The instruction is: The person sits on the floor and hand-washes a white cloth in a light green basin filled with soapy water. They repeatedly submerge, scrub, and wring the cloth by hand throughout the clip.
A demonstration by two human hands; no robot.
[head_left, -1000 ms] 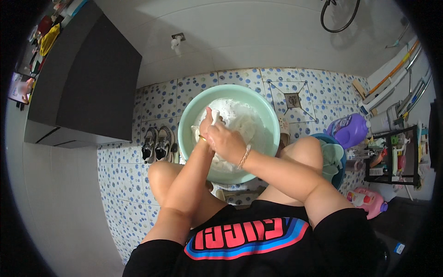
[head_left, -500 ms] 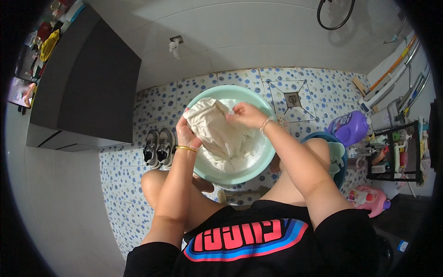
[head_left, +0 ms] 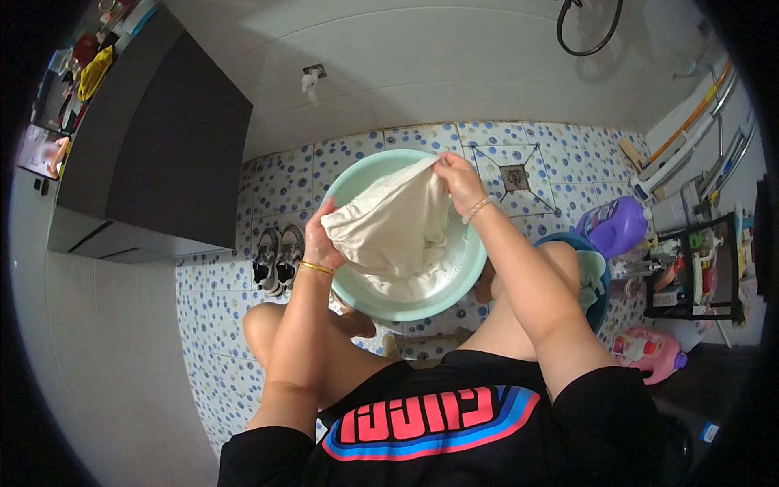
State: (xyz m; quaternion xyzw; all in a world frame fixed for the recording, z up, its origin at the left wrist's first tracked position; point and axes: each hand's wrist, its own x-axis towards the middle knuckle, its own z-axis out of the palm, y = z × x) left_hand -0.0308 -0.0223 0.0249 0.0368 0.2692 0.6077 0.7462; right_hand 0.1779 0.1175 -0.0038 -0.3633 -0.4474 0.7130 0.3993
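A wet cream-white garment (head_left: 393,223) is stretched between my two hands over a mint-green basin (head_left: 406,312). My left hand (head_left: 321,239) is closed round the garment's gathered left edge, at the basin's left rim. At the upper right, my right hand (head_left: 460,183) pinches a corner of the cloth, close to the rim. The lower part of the garment hangs into whitish, sudsy water (head_left: 461,256). Its exact kind I cannot tell.
Sneakers (head_left: 277,258) stand left of the basin, near a dark cabinet (head_left: 162,130). At right are a blue tub (head_left: 599,304) with cloth, a purple jug (head_left: 614,226), a pink bottle (head_left: 652,351) and a black rack (head_left: 694,272). A floor drain (head_left: 514,176) lies beyond the basin.
My right hand has moved up and right and now grips the garment's corner, pulling its top edge out. The left hand has shifted slightly left and down, still holding its side.
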